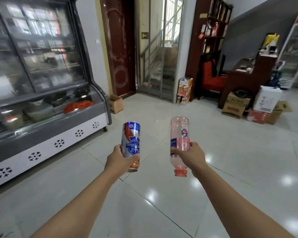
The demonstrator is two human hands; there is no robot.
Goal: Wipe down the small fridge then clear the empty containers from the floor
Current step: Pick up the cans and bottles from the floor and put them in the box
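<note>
Out in front of the body, the left hand [118,157] grips a blue can [130,145] and the right hand [190,157] grips a pink bottle [179,143]. Both are upside down, long axes near upright, held side by side above the tiled floor [162,203]. Beyond, left, stands a glass display fridge [41,74]; no bin is visible, so carrying them off looks next.

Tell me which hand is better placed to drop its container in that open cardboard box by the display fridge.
Left, probably. The left hand holds the can on the side of the cardboard box, which sits beside the display fridge. The right hand holds the pink bottle farther from it.
</note>
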